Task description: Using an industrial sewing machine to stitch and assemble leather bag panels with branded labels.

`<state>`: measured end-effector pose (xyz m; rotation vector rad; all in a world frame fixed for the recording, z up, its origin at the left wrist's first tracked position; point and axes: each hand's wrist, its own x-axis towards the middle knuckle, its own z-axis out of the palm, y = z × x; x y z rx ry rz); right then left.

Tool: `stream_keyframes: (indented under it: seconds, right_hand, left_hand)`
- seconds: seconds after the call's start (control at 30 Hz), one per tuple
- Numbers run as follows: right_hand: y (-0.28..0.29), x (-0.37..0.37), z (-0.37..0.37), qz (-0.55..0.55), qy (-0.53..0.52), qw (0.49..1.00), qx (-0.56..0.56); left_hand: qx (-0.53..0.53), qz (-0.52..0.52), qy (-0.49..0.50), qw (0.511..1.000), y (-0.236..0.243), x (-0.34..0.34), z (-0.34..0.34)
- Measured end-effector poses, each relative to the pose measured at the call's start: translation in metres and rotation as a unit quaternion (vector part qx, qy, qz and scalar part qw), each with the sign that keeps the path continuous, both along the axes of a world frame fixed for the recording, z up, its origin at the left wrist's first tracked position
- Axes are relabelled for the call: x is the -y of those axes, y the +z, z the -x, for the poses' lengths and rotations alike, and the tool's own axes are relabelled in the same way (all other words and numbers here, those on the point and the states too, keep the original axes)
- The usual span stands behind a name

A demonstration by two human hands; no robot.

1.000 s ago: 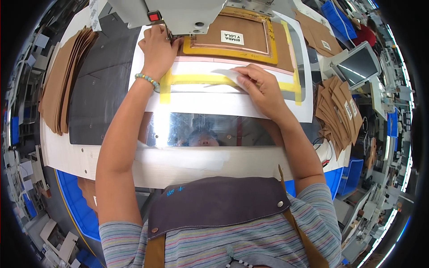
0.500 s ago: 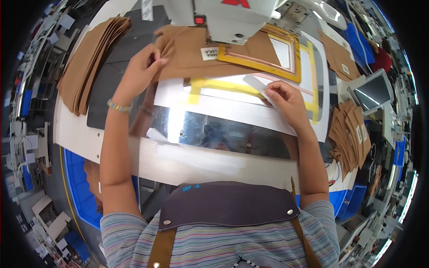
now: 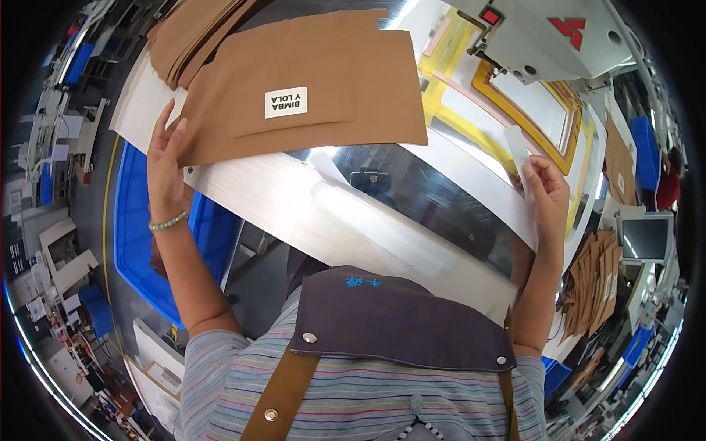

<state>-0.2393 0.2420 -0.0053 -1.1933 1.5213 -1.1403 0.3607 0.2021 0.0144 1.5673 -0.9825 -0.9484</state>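
Observation:
My left hand [image 3: 168,151] grips the lower left corner of a brown fabric panel [image 3: 323,70], with the thumb against the cloth and the fingers stretched up beside its edge. The panel lies slanted, a white rectangular label [image 3: 285,102] on its middle. On the right, my right hand [image 3: 546,184] pinches a thin, whitish, flat strip [image 3: 518,145] that points up and away. Just beyond that hand, a yellow rectangular clamp frame [image 3: 507,94] sits under the head of a sewing machine [image 3: 548,37], with no panel beneath it.
A stack of brown panels [image 3: 187,37] lies at the far left, partly behind the held panel. More labelled brown pieces [image 3: 592,283] are piled at the right, near a small screen [image 3: 647,237]. A blue bin [image 3: 136,228] stands below the table's left edge. Yellow tape [image 3: 460,125] marks the white template.
My left hand has drawn the labelled panel out from under the clamp frame and machine head to the left. The right hand still holds the strip. The view has turned leftward.

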Motion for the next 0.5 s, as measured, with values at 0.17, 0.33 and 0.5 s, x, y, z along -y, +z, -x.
stream_keyframes:
  seconds: [0.17,0.33,0.5]
  right_hand:
    - [0.004,-0.002,-0.001,-0.010,0.006,1.000,-0.023]
    - [0.001,-0.002,0.002,-0.005,0.011,0.998,-0.057]
    - [-0.001,-0.002,0.007,0.004,0.017,0.997,-0.079]
  left_hand:
    - [-0.048,0.011,0.024,0.998,-0.006,-0.002,-0.002]
    - [-0.014,-0.017,-0.006,1.000,-0.002,0.004,0.008]
    - [-0.070,0.059,-0.075,0.993,0.008,0.004,0.027]
